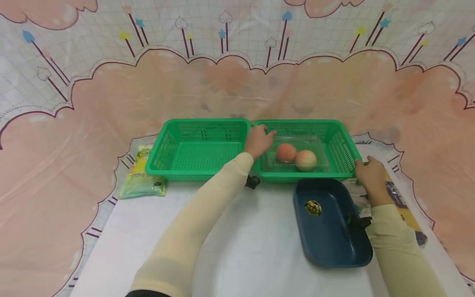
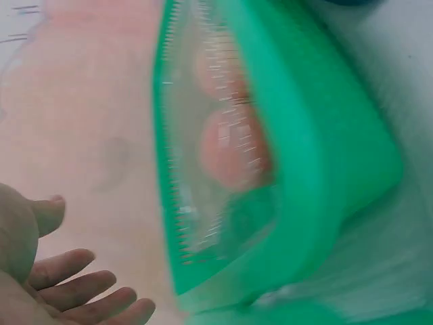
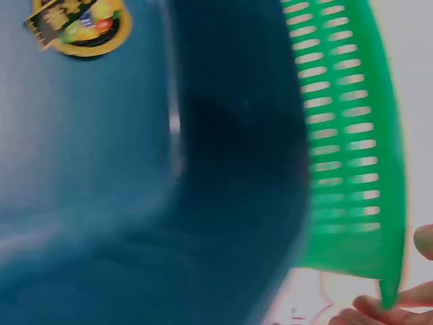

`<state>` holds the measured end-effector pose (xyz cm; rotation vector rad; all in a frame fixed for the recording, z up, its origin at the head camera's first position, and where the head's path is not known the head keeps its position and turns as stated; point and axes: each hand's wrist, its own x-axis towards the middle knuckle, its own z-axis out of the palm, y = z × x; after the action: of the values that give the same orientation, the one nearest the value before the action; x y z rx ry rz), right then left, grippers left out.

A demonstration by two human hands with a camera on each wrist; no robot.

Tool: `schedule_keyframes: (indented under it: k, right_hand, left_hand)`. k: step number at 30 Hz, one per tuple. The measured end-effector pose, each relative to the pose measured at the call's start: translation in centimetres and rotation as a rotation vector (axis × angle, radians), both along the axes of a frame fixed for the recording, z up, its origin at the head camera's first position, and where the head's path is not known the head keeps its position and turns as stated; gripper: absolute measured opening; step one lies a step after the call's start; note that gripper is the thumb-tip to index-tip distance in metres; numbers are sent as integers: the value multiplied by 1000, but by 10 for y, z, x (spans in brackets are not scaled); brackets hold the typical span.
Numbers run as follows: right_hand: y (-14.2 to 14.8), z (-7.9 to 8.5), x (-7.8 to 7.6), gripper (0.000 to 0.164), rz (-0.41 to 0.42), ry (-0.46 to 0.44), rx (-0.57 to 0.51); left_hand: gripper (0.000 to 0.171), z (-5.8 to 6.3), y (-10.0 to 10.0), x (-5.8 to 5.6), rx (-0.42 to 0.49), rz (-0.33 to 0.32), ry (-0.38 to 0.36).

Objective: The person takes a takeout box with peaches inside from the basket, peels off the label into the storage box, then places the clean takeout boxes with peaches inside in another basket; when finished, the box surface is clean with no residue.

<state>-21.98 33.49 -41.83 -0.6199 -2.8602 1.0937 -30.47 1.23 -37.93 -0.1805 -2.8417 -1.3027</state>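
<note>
In the head view, my left hand (image 1: 257,142) is over the adjoining ends of two green baskets, its fingers spread and holding nothing. The left wrist view also shows this hand (image 2: 74,271) with its fingers apart. Two peaches (image 1: 285,153) sit in a clear plastic box (image 1: 320,150) inside the right green basket (image 1: 343,142). My right hand (image 1: 372,181) is at that basket's front right corner. In the right wrist view, fingertips (image 3: 369,310) touch the basket's corner rim while the thumb stands apart from it.
The left green basket (image 1: 208,154) holds nothing visible. A dark blue tray (image 1: 326,235) with a round sticker (image 1: 313,208) lies in front of the right basket. A yellow-green bag (image 1: 144,177) lies at the left, and a purple-and-yellow packet (image 1: 404,208) is partly behind my right arm.
</note>
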Motion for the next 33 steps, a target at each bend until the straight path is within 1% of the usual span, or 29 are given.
schedule_keyframes:
  k: [1,3,6,8,10,12,14,16,18,22,27,30,33]
  right_hand:
    - [-1,5,0,68,-11,11,-3]
    - [-3,14,3,69,-17,65,13]
    - [-7,30,5,70,-7,141,7]
    - [-12,40,4,70,16,195,3]
    - [-18,49,4,72,39,218,0]
    - [-28,58,5,74,62,240,2]
    - [-39,65,7,77,96,257,8]
    - [-52,71,10,80,132,275,26]
    - [-64,75,14,83,176,302,60]
    - [-89,81,23,89,255,353,110]
    - [-114,78,34,91,344,422,168]
    - [-126,75,38,92,396,424,212]
    - [-135,73,39,93,434,422,257]
  left_hand:
    - [50,6,-3,2,-3,10,12]
    - [52,18,-11,6,-20,32,63]
    - [55,37,-25,12,-34,24,111]
    - [56,50,-35,17,-34,22,145]
    - [58,61,-46,23,-47,16,166]
    - [60,70,-56,29,-65,19,194]
    - [60,74,-65,36,-89,19,244]
    - [61,74,-73,45,-110,18,288]
    - [63,71,-81,54,-136,15,324]
    - [69,61,-94,70,-207,15,375]
    - [74,51,-106,83,-306,11,437]
    - [76,46,-111,92,-363,11,461]
    - [78,43,-115,99,-403,15,468]
